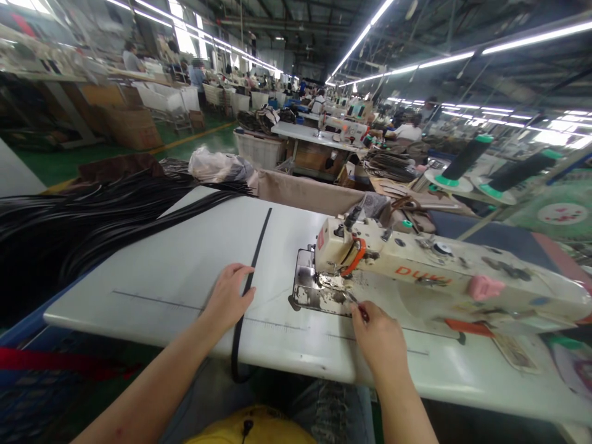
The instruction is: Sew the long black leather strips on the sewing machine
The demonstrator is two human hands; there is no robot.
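Note:
A narrow black strap lies across the white sewing table, its near end curling down over the front edge. Over it rests my left hand, thumb and fingers apart at the strap's edge and not closed around it. My right hand is closed around a small tool with a dark red handle. The tool's thin metal tip points at the needle plate of the sewing machine; its exact kind is hard to make out. The strap is left of the machine's needle area.
A thick bundle of black straps hangs over the table's left side. Ruler markings run along the tabletop. Black thread cones stand at the right back. A cloth-lined bin sits behind the table. Several people work farther off.

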